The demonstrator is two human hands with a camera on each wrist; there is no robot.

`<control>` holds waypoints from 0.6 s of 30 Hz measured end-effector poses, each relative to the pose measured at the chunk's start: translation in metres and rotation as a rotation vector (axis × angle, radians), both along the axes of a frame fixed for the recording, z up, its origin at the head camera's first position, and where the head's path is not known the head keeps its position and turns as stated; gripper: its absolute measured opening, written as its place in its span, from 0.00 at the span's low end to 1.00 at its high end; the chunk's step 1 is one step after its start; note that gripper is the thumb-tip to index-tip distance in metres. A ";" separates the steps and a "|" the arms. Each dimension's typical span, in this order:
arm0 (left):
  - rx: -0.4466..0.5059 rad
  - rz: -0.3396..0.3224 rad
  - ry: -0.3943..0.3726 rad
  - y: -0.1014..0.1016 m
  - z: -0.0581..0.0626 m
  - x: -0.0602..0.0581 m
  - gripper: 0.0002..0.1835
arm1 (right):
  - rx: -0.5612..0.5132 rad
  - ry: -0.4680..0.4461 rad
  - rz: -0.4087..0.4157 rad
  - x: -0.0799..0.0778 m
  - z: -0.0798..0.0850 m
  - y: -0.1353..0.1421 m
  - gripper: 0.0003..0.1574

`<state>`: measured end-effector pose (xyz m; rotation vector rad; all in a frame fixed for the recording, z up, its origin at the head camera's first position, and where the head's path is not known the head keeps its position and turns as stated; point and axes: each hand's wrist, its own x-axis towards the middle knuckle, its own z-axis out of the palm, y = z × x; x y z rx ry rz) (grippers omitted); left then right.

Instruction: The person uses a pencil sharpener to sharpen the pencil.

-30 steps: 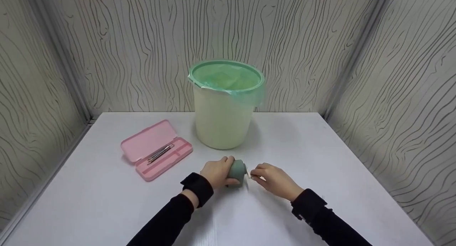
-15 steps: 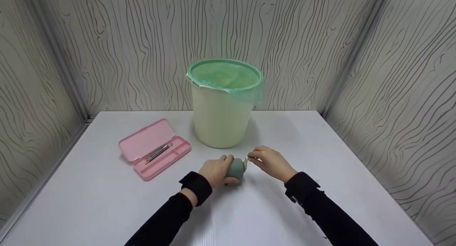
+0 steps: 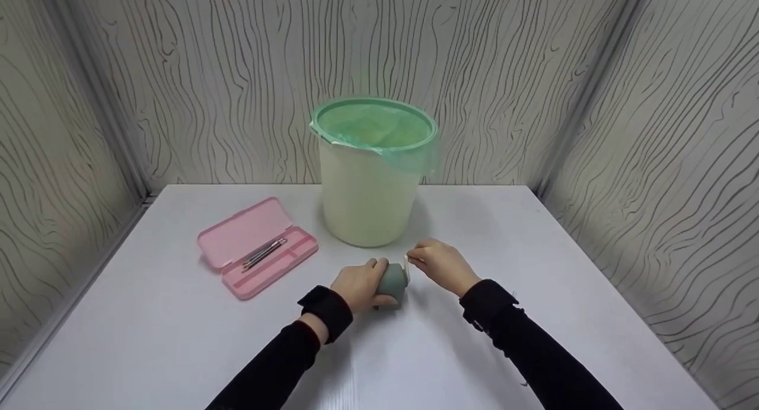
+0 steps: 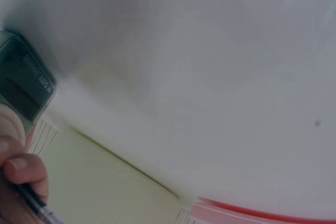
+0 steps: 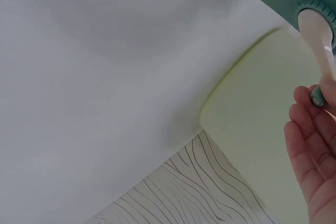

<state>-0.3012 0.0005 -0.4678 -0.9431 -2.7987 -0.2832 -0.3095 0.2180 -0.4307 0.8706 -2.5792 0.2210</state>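
A green hand-crank pencil sharpener (image 3: pixel 391 282) lies in front of the bin, gripped by my left hand (image 3: pixel 357 286). In the left wrist view, curled fingers of this hand also hold a dark pencil (image 4: pixel 32 199) with a silvery band, close to the sharpener's pale round part (image 4: pixel 9 124). On the sharpener's right side is a cream crank (image 5: pixel 317 32) with a small green knob (image 5: pixel 317 97). My right hand (image 3: pixel 445 266) pinches the crank's end, which points upward in the head view. The pencil's tip is hidden.
A pink pencil case (image 3: pixel 270 279) lies open at the left, with several pencils (image 3: pixel 264 254) in it. Behind the sharpener stands a tall pale bin (image 3: pixel 369 202) with a green rim and liner. Wood-patterned walls (image 3: pixel 237 72) surround the white table (image 3: pixel 148 315).
The crank has turned from pointing downward to pointing upward, and my right hand has moved away from the body with it. My left hand and the sharpener stay nearly still.
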 end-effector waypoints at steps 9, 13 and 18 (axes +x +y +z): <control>0.014 -0.003 -0.001 -0.001 -0.003 0.001 0.37 | 0.052 -0.059 -0.049 -0.009 -0.018 -0.006 0.03; 0.008 -0.005 0.015 0.000 -0.002 0.000 0.37 | 0.090 -0.100 -0.064 -0.010 -0.026 -0.006 0.04; 0.000 0.005 0.047 0.000 -0.001 -0.001 0.38 | 0.126 -0.122 -0.070 -0.007 -0.035 -0.004 0.03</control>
